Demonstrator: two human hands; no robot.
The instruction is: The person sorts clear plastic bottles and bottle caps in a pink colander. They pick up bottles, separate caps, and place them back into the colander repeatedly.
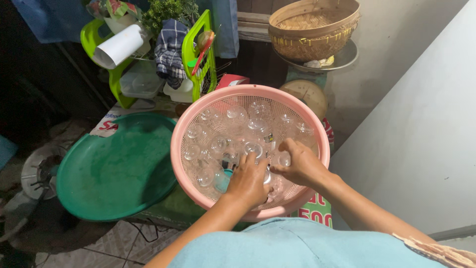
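Observation:
A round pink plastic basket (198, 111) holds several small clear glasses lying close together. Both hands are inside it, near its front edge. My left hand (246, 182) rests over the glasses with its fingers curled around a clear glass (253, 149). My right hand (301, 164) is just to its right, fingers bent down onto another small glass (284, 159). A bit of teal (224, 177) shows under the glasses beside my left hand.
A large green round tray (116, 166) lies left of the basket. Behind stand a lime-green dish rack (198, 59) with a checked cloth (170, 49), a white cup (119, 45) and a woven bamboo basket (313, 27) on a scale (310, 94). A pale wall (421, 134) rises at right.

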